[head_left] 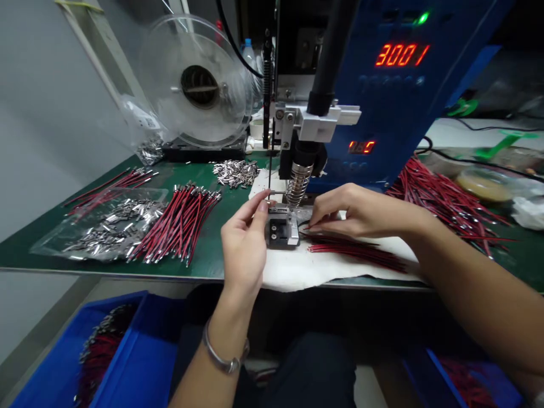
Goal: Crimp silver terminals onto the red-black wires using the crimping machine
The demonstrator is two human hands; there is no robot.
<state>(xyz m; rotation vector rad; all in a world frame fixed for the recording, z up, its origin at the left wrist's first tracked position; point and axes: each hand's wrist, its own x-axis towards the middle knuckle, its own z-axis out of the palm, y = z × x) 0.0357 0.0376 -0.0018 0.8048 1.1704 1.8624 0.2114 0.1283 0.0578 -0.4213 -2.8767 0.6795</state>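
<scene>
My left hand (244, 241) is closed in a pinch at the top left of a small metal fixture block (281, 228), its fingertips on something too small to name. The block sits on a white cloth (297, 266) under a soldering tip with a coiled metal sleeve (297, 184). On the other side of the block, my right hand (352, 211) pinches a thin red-black wire, its fingertips lying just above a bundle of red and black wires (352, 249) on the cloth.
Red-black wires with metal ends (178, 221) lie left on the green mat, beside a clear bag of metal terminals (106, 226) and a loose terminal pile (236, 171). Behind stand a clear spool (198, 85) and a blue machine (395, 85) showing red digits. Blue bins (106, 351) sit below.
</scene>
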